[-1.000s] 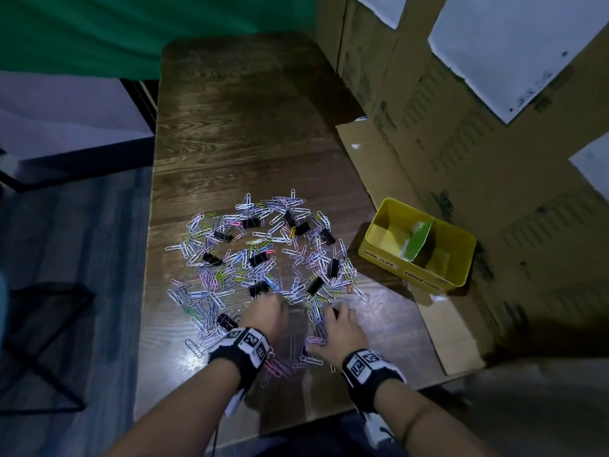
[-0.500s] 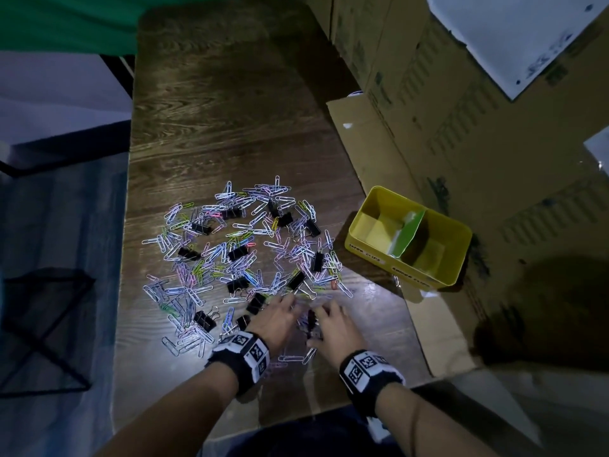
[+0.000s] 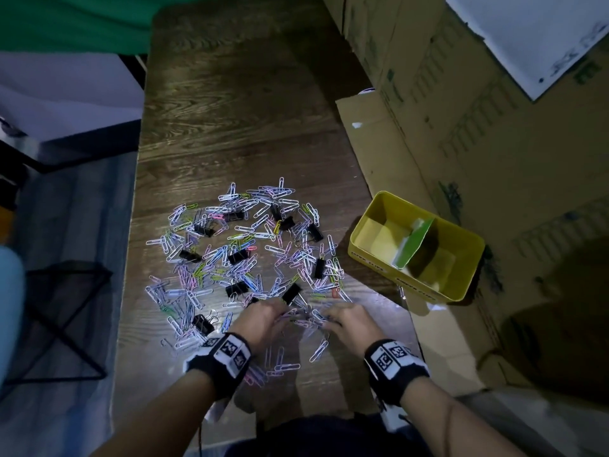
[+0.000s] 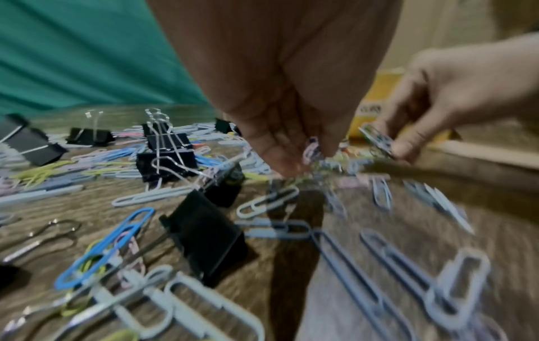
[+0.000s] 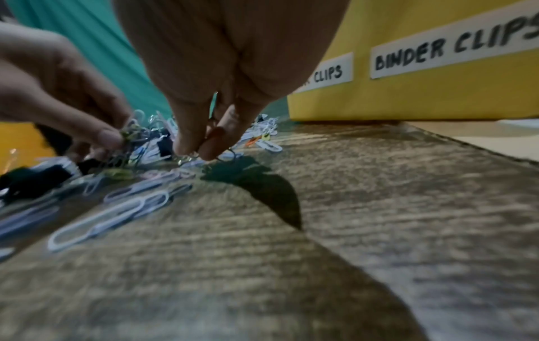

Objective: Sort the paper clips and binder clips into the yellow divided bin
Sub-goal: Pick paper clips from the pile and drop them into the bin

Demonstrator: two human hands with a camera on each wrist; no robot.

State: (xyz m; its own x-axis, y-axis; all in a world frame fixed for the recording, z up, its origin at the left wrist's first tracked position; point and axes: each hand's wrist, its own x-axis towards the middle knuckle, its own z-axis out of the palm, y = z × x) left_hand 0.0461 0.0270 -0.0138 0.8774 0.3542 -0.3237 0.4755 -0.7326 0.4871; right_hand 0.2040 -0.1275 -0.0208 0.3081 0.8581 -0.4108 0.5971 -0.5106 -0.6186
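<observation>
A dark wood-grain table runs away from the viewer in a dim room, with a bright patch of light on its near part. Tall cardboard boxes stand along its right side, with white paper sheets stuck to them, and a flat cardboard flap lies on the tabletop. Green cloth hangs at the far left. A black wire stand sits on the grey-blue floor at left.

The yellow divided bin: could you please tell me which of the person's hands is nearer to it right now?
Right. The right hand works at the pile's near edge on the side toward the yellow divided bin, with bare table between them. The left hand lies beyond it, farther from the bin.
</observation>
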